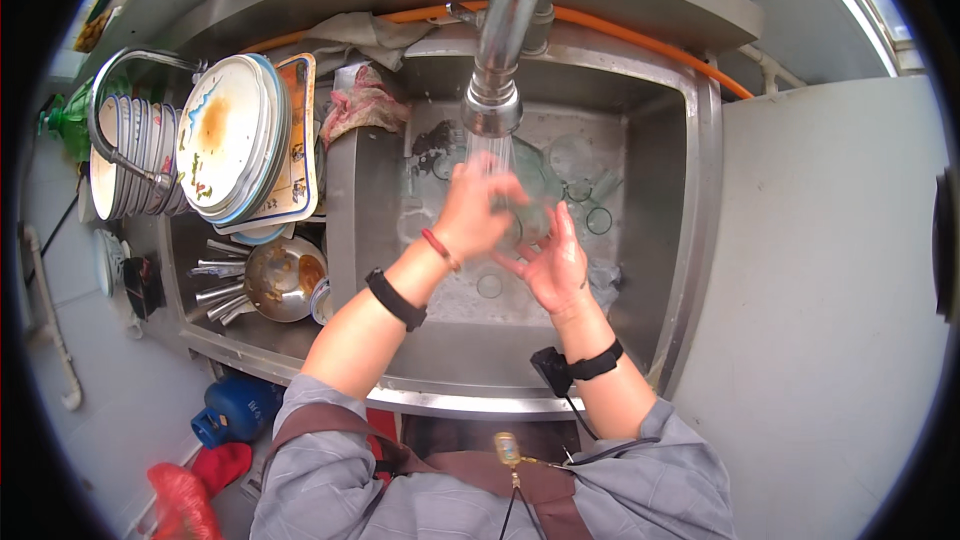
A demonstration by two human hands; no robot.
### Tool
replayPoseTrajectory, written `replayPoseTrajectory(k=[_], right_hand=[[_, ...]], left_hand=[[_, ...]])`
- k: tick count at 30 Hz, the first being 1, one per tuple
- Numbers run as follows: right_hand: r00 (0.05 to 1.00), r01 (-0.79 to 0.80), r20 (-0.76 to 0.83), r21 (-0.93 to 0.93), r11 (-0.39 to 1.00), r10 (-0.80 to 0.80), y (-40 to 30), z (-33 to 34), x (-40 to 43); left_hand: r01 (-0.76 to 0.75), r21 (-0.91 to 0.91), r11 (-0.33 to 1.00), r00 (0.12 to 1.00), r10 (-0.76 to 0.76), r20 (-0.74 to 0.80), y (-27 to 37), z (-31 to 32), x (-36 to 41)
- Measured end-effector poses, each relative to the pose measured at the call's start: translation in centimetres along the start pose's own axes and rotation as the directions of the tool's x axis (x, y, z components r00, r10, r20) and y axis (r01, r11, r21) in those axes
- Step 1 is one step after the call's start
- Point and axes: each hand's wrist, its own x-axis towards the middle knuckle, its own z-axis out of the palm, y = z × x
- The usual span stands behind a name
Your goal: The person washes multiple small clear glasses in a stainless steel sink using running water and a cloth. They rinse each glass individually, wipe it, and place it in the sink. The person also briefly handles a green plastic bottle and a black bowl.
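Note:
In the sink basin [450, 300], both hands are under or beside the water running from the metal faucet [495, 90]. My right hand [559, 262] is turned palm up, with thumb and fingers around a greenish clear glass [531, 223], blurred by motion. At the glass's left side is my left hand [480, 210], fingers curled under the stream; whether it grips the glass cannot be told. Behind the hands sits a larger greenish glass vessel [538, 165], partly hidden. Several clear glasses lie on the basin floor, one ringed rim [598, 221] among them.
Left of the basin, stacked soiled plates [225, 135] lean beside a row of bowls [124, 157]. Below them, a metal pan [281, 277] with food residue lies by several metal handles [221, 292]. A pink-stained cloth [365, 106] hangs over the divider. A second curved faucet [97, 105] arches at left.

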Motion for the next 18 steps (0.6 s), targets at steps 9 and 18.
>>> replayPoseTrajectory(k=[9,18], right_hand=[[0.964,-0.150,0.256,0.292,0.944,0.074,2.7,-3.8,1.6],[0.966,-0.108,0.252,0.171,0.979,0.063,0.8,-2.3,1.7]], left_hand=[[-0.559,0.565,0.607,0.803,0.224,0.553,6.1,-1.0,-1.6],[-0.372,0.430,0.823,0.864,0.136,0.485,3.5,-2.1,1.1]])
